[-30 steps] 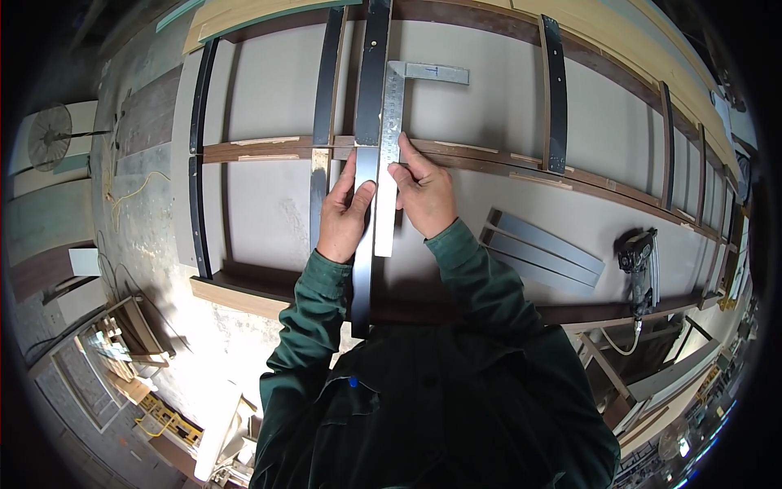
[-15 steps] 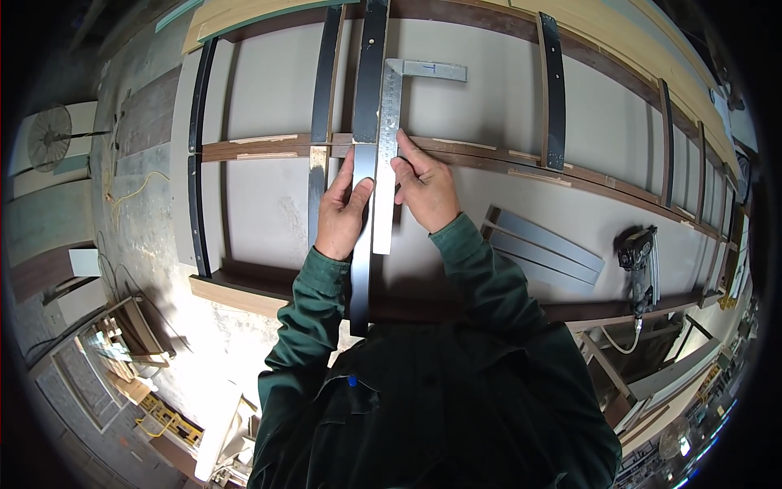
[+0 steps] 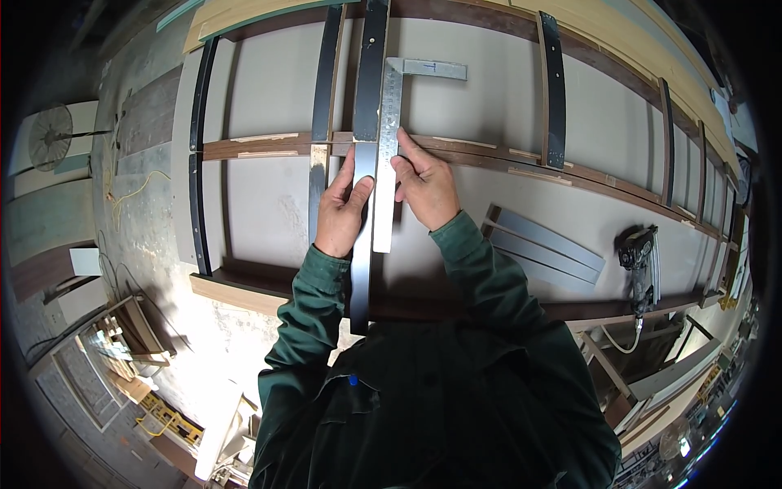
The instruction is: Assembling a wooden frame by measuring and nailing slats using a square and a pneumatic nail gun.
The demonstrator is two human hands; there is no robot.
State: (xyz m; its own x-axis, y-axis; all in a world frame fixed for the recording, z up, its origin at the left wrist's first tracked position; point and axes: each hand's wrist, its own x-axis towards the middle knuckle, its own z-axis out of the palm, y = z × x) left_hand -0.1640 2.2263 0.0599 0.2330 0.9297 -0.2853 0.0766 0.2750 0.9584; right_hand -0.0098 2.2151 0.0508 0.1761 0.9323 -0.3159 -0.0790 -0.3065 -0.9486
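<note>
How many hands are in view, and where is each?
2. The left hand is on the grey strip, thumb on top; the right hand is at the right edge of the metal square. No other hand shows.

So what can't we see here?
In the head view:
Left hand: some fingers are hidden behind the hand itself.
Black bar: its far end is cut off by the top edge.
Hose: the frame seems to hide the rest.
Square: its marks are too small.
</note>
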